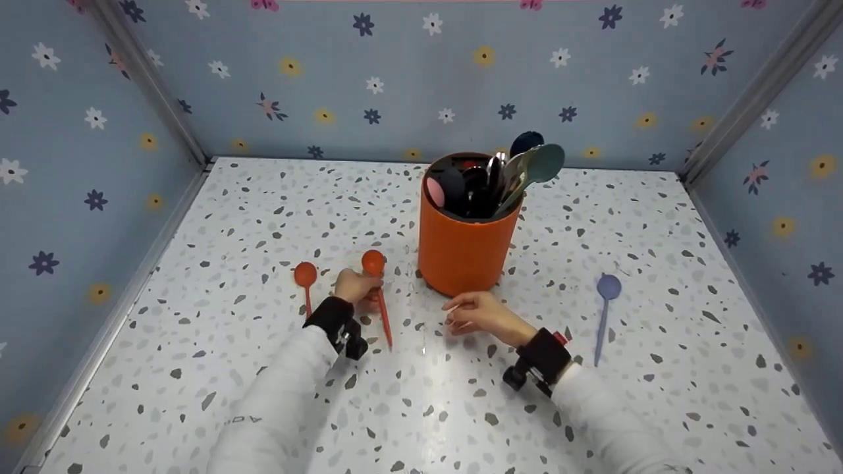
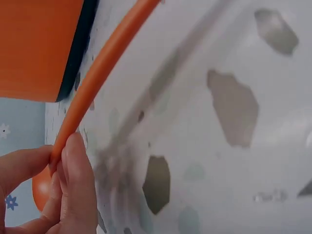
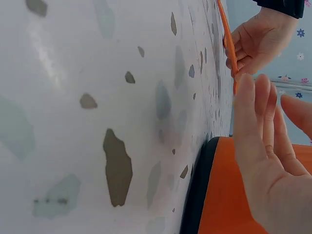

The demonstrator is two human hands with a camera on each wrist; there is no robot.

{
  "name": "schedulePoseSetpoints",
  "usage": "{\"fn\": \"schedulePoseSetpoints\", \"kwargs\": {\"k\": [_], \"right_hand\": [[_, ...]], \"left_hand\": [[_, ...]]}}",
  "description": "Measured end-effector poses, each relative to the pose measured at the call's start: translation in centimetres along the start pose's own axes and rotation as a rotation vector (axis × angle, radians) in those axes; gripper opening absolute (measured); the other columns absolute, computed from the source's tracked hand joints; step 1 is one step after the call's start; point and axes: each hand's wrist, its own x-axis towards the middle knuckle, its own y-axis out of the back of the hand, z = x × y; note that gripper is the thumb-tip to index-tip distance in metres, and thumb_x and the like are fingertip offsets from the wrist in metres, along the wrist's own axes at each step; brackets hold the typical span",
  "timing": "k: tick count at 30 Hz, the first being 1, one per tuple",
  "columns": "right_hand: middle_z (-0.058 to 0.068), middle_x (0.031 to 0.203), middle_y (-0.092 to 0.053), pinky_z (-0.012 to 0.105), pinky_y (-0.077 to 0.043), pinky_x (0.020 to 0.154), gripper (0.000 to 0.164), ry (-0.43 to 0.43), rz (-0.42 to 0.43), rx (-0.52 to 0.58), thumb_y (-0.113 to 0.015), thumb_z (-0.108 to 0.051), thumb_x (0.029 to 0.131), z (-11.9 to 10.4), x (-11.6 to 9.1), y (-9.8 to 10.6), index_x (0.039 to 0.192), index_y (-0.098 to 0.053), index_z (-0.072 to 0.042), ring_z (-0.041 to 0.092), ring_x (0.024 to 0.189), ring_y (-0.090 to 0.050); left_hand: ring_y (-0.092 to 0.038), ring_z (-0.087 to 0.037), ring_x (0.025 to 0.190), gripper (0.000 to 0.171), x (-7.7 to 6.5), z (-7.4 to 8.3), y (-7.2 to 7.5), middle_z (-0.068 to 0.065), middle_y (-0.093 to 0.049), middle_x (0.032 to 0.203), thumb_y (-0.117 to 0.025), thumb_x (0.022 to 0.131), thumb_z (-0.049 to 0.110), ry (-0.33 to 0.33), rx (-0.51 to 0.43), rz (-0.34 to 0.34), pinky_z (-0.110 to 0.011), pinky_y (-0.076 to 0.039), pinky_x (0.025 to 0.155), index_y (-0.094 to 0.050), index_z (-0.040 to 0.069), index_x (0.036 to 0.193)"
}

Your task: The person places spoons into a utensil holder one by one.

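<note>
My left hand (image 1: pixel 356 287) pinches an orange spoon (image 1: pixel 386 318) between thumb and fingers, close to its round bowl. In the left wrist view the orange handle (image 2: pixel 100 70) slants up from the fingertips above the speckled tabletop, its shadow beside it. My right hand (image 1: pixel 486 315) holds nothing; its fingers are relaxed, in front of the orange utensil holder (image 1: pixel 464 253). The right wrist view shows that same hand (image 3: pixel 270 146) with thumb and fingers apart. Another orange-red spoon (image 1: pixel 305 276) lies left of the left hand, its handle end hidden by the wrist.
A purple spoon (image 1: pixel 608 288) lies at the right of the speckled table (image 1: pixel 579 421). Several utensils stand in the holder, among them a grey-green spoon (image 1: pixel 546 163) leaning out over the rim. Flower-patterned panels (image 1: pixel 435 85) wall the table at the back and both sides.
</note>
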Motion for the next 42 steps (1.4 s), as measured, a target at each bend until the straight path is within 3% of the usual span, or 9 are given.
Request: {"fn": "schedulePoseSetpoints", "kwargs": {"k": [5, 9, 13, 14, 18, 25, 35, 42], "right_hand": [[0.020, 0.095, -0.061, 0.041, -0.051, 0.080, 0.033, -0.023, -0.006, 0.006, -0.054, -0.002, 0.084, 1.3, 1.8, -0.5, 0.114, -0.049, 0.012, 0.026, 0.083, -0.062], [0.024, 0.100, -0.060, 0.039, -0.051, 0.079, 0.034, -0.045, -0.015, -0.008, -0.055, -0.004, 0.084, 1.4, 2.5, -1.3, 0.114, -0.051, 0.010, 0.023, 0.081, -0.063], [0.023, 0.097, -0.062, 0.039, -0.051, 0.080, 0.034, -0.047, -0.022, -0.025, -0.057, -0.004, 0.082, 1.4, 2.9, -1.9, 0.113, -0.053, 0.010, 0.022, 0.079, -0.062], [0.022, 0.096, -0.063, 0.039, -0.051, 0.080, 0.034, -0.049, -0.023, -0.025, -0.058, -0.005, 0.082, 1.4, 3.0, -2.0, 0.113, -0.053, 0.009, 0.022, 0.079, -0.062], [0.021, 0.095, -0.063, 0.044, -0.049, 0.082, 0.034, -0.038, -0.054, -0.006, -0.058, -0.006, 0.083, 1.4, 3.1, -2.3, 0.113, -0.052, 0.009, 0.022, 0.079, -0.063], [0.024, 0.102, -0.061, 0.042, -0.050, 0.081, 0.034, -0.024, -0.064, -0.028, -0.059, -0.008, 0.084, 1.5, 3.0, -2.5, 0.113, -0.054, 0.009, 0.014, 0.074, -0.062], [0.021, 0.098, -0.063, 0.040, -0.051, 0.078, 0.031, -0.020, -0.080, -0.049, -0.057, -0.004, 0.084, 1.2, 2.7, -2.5, 0.111, -0.053, 0.011, 0.014, 0.072, -0.062], [0.024, 0.098, -0.061, 0.036, -0.053, 0.076, 0.033, 0.008, -0.103, -0.063, -0.056, -0.003, 0.084, 0.6, 2.3, -2.2, 0.111, -0.050, 0.014, 0.014, 0.074, -0.061]], "left_hand": [[-0.057, -0.013, 0.046, 0.023, -1.4, 0.5, -1.2, -0.006, -0.059, 0.063, -0.061, 0.078, 0.003, 0.012, -0.123, -0.042, -0.027, -0.054, 0.050, -0.054, -0.009, 0.096], [-0.057, -0.015, 0.051, 0.025, -2.1, 0.8, -2.3, -0.009, -0.060, 0.070, -0.061, 0.078, 0.001, 0.067, -0.190, -0.052, -0.031, -0.055, 0.059, -0.054, -0.009, 0.100], [-0.060, -0.018, 0.059, 0.026, -1.7, 0.5, -3.3, -0.014, -0.059, 0.077, -0.061, 0.077, 0.002, 0.113, -0.236, -0.063, -0.033, -0.055, 0.065, -0.054, -0.009, 0.100], [-0.060, -0.018, 0.059, 0.025, -1.1, -0.1, -3.4, -0.014, -0.060, 0.076, -0.063, 0.076, 0.003, 0.094, -0.262, -0.088, -0.032, -0.055, 0.062, -0.054, -0.009, 0.096], [-0.061, -0.020, 0.059, 0.024, -1.1, -0.1, -4.0, -0.016, -0.061, 0.077, -0.064, 0.075, 0.004, 0.085, -0.274, -0.105, -0.032, -0.055, 0.062, -0.055, -0.009, 0.093], [-0.059, -0.016, 0.054, 0.020, -3.7, 1.4, -4.2, -0.010, -0.058, 0.071, -0.059, 0.080, 0.001, 0.071, -0.259, -0.110, -0.030, -0.055, 0.062, -0.055, -0.011, 0.095], [-0.058, -0.013, 0.052, 0.023, -3.8, 1.2, -4.2, -0.008, -0.056, 0.067, -0.059, 0.080, 0.002, 0.060, -0.263, -0.134, -0.029, -0.055, 0.061, -0.056, -0.013, 0.096], [-0.058, -0.015, 0.054, 0.026, -4.4, 1.9, -4.1, -0.009, -0.057, 0.068, -0.058, 0.081, 0.002, 0.077, -0.288, -0.158, -0.030, -0.055, 0.062, -0.053, -0.013, 0.102]]}}
